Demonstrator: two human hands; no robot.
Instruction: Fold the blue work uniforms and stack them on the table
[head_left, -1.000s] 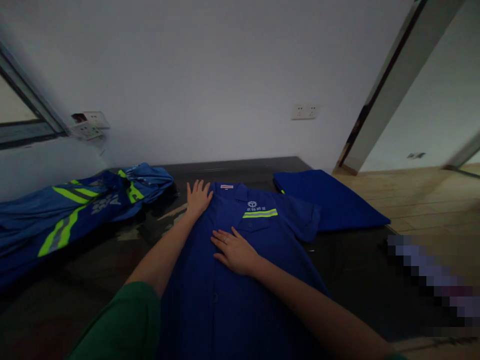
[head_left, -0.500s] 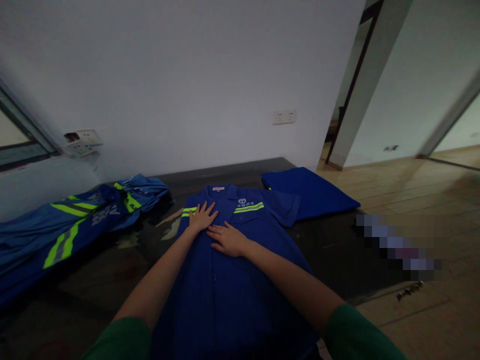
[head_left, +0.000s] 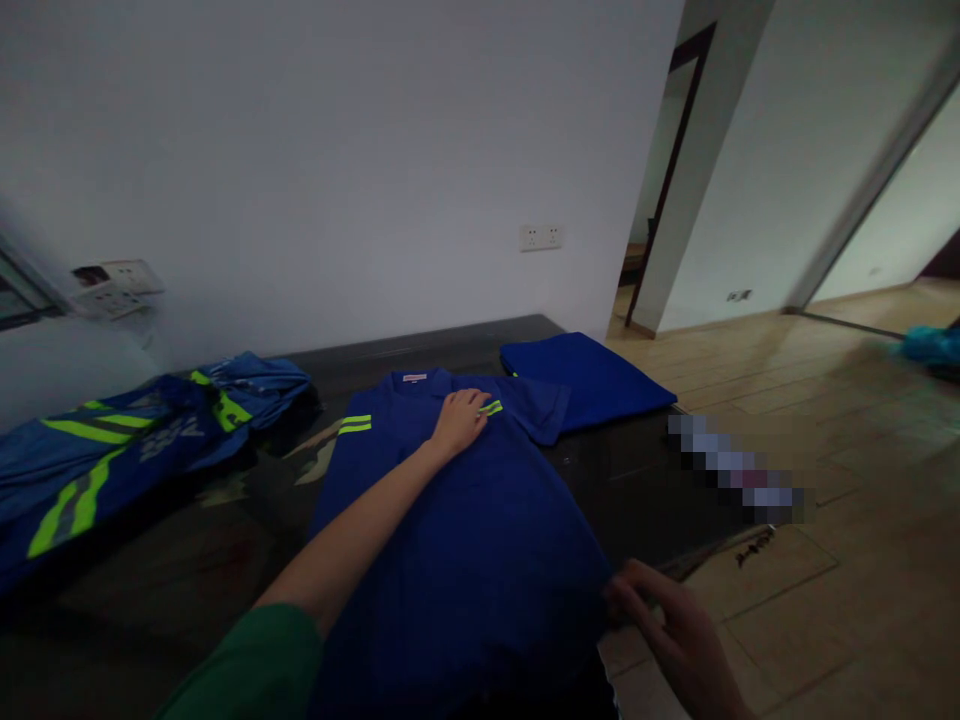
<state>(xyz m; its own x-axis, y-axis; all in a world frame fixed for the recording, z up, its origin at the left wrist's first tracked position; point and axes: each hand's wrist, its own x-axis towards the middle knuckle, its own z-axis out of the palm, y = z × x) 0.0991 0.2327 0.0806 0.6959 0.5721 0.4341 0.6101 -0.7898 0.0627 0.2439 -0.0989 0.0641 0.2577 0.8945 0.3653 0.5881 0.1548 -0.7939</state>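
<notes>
A blue short-sleeved work shirt (head_left: 450,540) lies front up on the dark table, with yellow-green reflective bands across its chest. My left hand (head_left: 459,424) rests flat on the chest, fingers stretched out, partly covering the band on the right side. At the shirt's lower right edge, my right hand (head_left: 671,625) has thumb and fingers brought together on the cloth; it is a little blurred. The shirt's right sleeve (head_left: 551,405) reaches over a folded blue garment (head_left: 592,370). The bottom of the shirt is dark and runs out of view.
Rumpled blue garments with reflective stripes (head_left: 150,430) lie on the left of the dark table (head_left: 622,500). A white wall with a socket (head_left: 541,237) stands behind. To the right are a tiled floor (head_left: 847,430), a pixelated patch and a blue plastic-looking bundle (head_left: 930,345).
My left hand has slid right across the chest. My right hand has left the shirt's middle and moved down and right to its side edge. The view has turned slightly right.
</notes>
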